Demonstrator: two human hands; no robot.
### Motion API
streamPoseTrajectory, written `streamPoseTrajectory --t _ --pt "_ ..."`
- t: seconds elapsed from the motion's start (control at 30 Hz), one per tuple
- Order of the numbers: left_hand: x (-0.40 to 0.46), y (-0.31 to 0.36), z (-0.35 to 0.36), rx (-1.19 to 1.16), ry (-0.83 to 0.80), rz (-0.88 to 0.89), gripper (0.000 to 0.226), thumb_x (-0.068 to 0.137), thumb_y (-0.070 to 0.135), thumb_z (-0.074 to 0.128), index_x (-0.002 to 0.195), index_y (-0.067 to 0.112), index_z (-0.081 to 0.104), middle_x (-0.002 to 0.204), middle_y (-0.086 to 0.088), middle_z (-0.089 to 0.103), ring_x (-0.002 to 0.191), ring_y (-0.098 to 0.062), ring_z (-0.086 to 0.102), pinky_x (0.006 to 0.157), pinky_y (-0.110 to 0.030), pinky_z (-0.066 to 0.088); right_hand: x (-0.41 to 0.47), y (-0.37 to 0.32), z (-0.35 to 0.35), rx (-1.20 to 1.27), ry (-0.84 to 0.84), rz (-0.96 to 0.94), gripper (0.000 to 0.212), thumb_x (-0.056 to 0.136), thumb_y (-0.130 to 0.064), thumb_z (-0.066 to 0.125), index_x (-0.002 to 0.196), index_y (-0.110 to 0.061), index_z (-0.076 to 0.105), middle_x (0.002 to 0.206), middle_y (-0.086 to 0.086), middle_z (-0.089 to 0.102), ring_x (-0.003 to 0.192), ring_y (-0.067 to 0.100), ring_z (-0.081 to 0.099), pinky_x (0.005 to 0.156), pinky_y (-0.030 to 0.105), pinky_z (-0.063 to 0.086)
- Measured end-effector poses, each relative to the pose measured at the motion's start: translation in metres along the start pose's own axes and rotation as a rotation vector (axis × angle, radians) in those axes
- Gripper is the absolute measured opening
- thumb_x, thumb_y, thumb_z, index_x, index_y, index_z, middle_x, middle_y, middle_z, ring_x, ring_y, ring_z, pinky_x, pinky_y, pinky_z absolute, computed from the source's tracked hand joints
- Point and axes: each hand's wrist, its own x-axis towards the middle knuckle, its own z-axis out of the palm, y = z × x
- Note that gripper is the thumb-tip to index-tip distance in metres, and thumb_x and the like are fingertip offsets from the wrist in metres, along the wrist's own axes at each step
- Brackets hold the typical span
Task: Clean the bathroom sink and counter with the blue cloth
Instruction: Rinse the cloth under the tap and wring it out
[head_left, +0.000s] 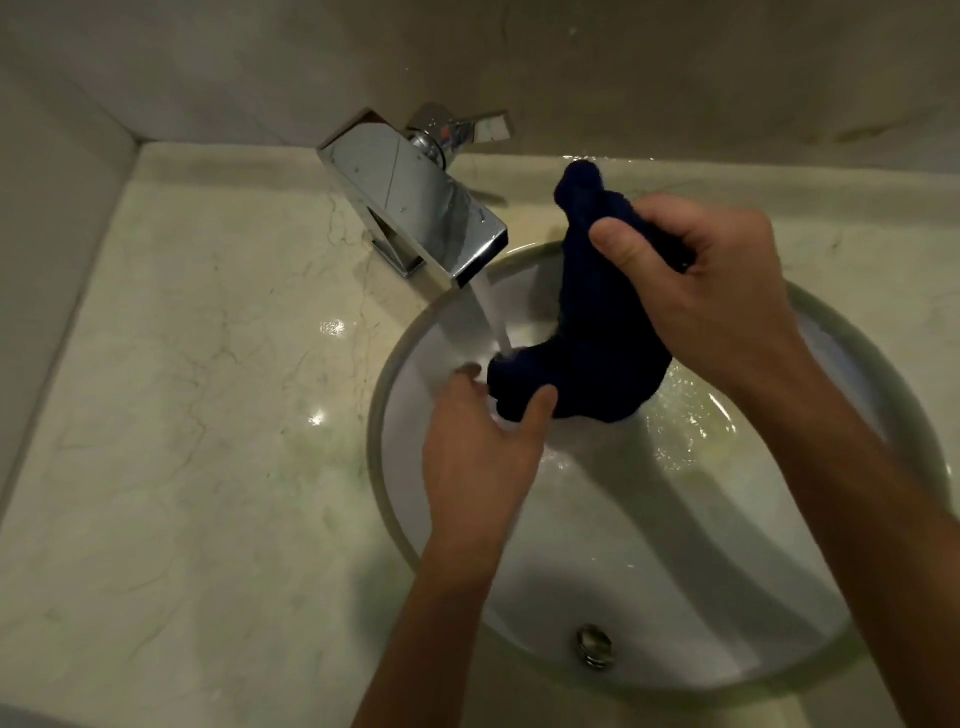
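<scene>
Blue cloth (597, 322) hangs btwn right hand (711, 291) grip & left hand (483, 447) pinch.

2 bare forearms, no sleeves

Blue cloth (597, 332): dark navy, bunched and twisted into a thick rope, hanging over the sink; top end pokes up past the far rim, lower end curls left under the running stream, wet there.

Sink (639, 587): round white basin with a pale rim, set into the table; water pooled and glinting on the right wall; metal drain fitting (595, 646) near the front edge.

Table (208, 395): cream marble with faint green-grey veins, glossy, a few bright wet spots left of the basin; it meets the wall along the back and left sides.
</scene>
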Motion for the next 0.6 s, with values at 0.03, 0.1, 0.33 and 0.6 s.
streamPoseTrajectory --t 0.03,0.1,0.33,0.6 --pt "-0.001 0.004 -0.004 -0.055 0.077 0.090 0.066 0.085 0.058 0.072 0.139 0.028 0.052 0.128 0.013 0.059 0.115 -0.003 0.058 0.092 -0.022 0.047 0.002 -0.002 -0.001 0.033 -0.004 0.037 0.021 0.099 -0.030 0.065 0.090 -0.014 0.075 0.072 0.000 0.069 0.065 0.016 0.065 0.056 0.038 0.052" --pt "0.000 0.016 -0.010 -0.267 0.002 0.222 0.066 0.083 0.057 0.074 0.140 0.033 0.052 0.132 0.021 0.056 0.120 0.006 0.054 0.096 -0.015 0.045 0.005 -0.009 -0.002 0.154 -0.007 0.160 0.014 0.098 -0.030 0.068 0.089 -0.024 0.076 0.074 -0.004 0.074 0.068 0.015 0.072 0.058 0.033 0.057" --pt "0.018 0.034 -0.001 -0.274 -0.185 0.437 0.075 0.080 0.040 0.084 0.144 0.027 0.048 0.135 0.013 0.062 0.122 0.002 0.058 0.097 -0.010 0.046 0.009 -0.026 0.002 0.401 -0.025 0.427 0.009 0.094 -0.022 0.074 0.095 -0.013 0.076 0.080 0.012 0.077 0.074 0.022 0.076 0.071 0.042 0.062" --pt "0.032 0.028 -0.003 -0.940 -0.230 0.139 0.021 0.071 0.007 0.051 0.082 0.016 0.065 0.076 0.004 0.065 0.073 -0.011 0.059 0.063 -0.025 0.045 -0.002 -0.018 -0.015 0.519 -0.052 0.476 0.008 0.096 -0.021 0.069 0.101 -0.017 0.074 0.089 0.003 0.079 0.082 0.016 0.075 0.080 0.028 0.060"
